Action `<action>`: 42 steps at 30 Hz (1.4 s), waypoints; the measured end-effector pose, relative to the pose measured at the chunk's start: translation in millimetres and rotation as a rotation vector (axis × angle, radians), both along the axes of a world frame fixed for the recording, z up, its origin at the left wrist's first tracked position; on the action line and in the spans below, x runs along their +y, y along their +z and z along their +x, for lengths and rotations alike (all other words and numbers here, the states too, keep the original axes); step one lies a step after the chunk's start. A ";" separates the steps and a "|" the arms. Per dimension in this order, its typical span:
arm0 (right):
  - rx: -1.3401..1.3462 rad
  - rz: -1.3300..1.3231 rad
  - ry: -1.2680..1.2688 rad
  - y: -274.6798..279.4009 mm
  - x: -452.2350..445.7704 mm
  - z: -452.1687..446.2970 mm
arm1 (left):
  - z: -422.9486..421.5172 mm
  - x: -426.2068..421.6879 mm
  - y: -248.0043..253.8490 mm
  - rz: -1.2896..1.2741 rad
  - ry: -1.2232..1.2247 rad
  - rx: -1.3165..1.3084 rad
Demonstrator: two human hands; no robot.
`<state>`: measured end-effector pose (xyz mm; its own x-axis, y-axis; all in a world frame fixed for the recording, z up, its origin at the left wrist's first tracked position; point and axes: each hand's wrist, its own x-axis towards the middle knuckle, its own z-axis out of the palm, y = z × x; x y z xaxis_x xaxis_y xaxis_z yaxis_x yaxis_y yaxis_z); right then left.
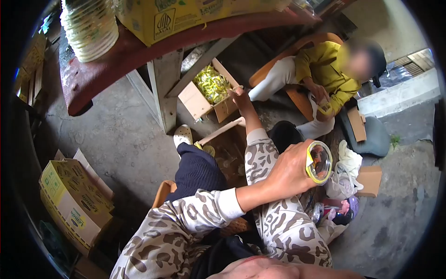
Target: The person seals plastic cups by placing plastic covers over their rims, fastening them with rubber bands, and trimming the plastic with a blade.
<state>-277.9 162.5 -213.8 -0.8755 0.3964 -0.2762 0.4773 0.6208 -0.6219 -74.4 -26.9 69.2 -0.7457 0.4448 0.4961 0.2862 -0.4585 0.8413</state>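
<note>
Your left hand (291, 171) hides much of the cup (319, 162), whose dark contents you can't make out, and covers part of your right sleeve (261, 156). What your right hand (240, 99) has at its fingertips is too small to tell, as is the co-worker's item (324, 107). The top edge cuts off your stacked lids (93, 37) and yellow carton (174, 21).

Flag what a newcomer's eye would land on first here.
Probably the round clear container with a yellow rim, held in the left hand right of centre. Next, the open cardboard box of yellow-green strips near top centre, with the right hand at its side. Then the tall stack of pale, cup-like pieces at upper left, on the dark red tabletop.
</note>
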 end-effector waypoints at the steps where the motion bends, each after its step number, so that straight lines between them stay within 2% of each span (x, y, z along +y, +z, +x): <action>1: 0.049 0.036 -0.019 -5.6 1.9 -10.5 | -2.5 -0.1 -1.3 0.007 0.004 -0.017; 5: 0.240 0.055 -0.067 -19.9 7.3 -18.0 | -6.2 -0.2 -2.9 -0.007 -0.006 -0.045; 11: 0.514 -0.059 -0.034 -19.4 2.7 0.6 | 2.9 1.5 -0.7 0.007 -0.023 -0.023; 13: 0.516 -0.080 0.024 -34.2 13.5 -2.3 | 7.1 3.7 -1.5 0.012 -0.024 -0.007; 17: 0.337 -0.054 0.237 -86.8 48.6 -17.1 | 12.1 7.9 -6.7 -0.008 -0.041 0.016; 20: 0.584 0.082 0.292 -69.1 45.4 -27.2 | 10.9 8.9 -9.1 -0.035 -0.051 0.018; 22: 0.611 0.030 0.225 -40.8 34.4 -25.3 | 8.6 10.8 -10.6 -0.030 -0.040 0.016; 25: 0.488 -0.165 0.046 7.2 13.6 -10.3 | 6.6 10.3 -11.4 -0.031 -0.040 -0.008; 27: 0.423 -0.234 -0.006 19.9 4.9 2.0 | 5.4 12.4 -11.9 -0.022 -0.030 -0.005; 28: 0.376 -0.198 -0.002 22.2 2.0 11.7 | 5.7 12.8 -12.6 -0.021 -0.036 -0.013; 29: 0.457 -0.182 0.031 23.5 -2.8 23.3 | 5.9 13.1 -12.8 -0.029 -0.028 -0.006; 30: 0.442 -0.178 -0.005 24.5 -7.1 31.4 | 6.5 13.5 -12.4 -0.036 -0.022 0.000; 32: 0.419 0.018 -0.070 30.8 -17.4 47.1 | 8.9 17.7 -14.9 -0.008 -0.042 -0.008; 34: 0.441 0.046 -0.134 28.9 -20.4 54.3 | 11.8 19.7 -15.6 -0.012 -0.024 0.014; 37: 0.308 0.128 -0.183 33.4 -21.5 46.8 | 16.1 22.7 -17.3 -0.024 -0.053 0.010; 38: 0.560 0.001 -0.177 26.8 -23.8 39.0 | 16.9 23.3 -17.9 -0.035 -0.058 0.013; 40: 0.817 -0.126 -0.175 37.9 -31.8 38.2 | 17.2 23.6 -19.0 -0.037 -0.060 0.031; 42: 0.642 -0.045 -0.111 62.6 -40.7 43.8 | 16.8 24.2 -20.4 -0.062 -0.091 0.000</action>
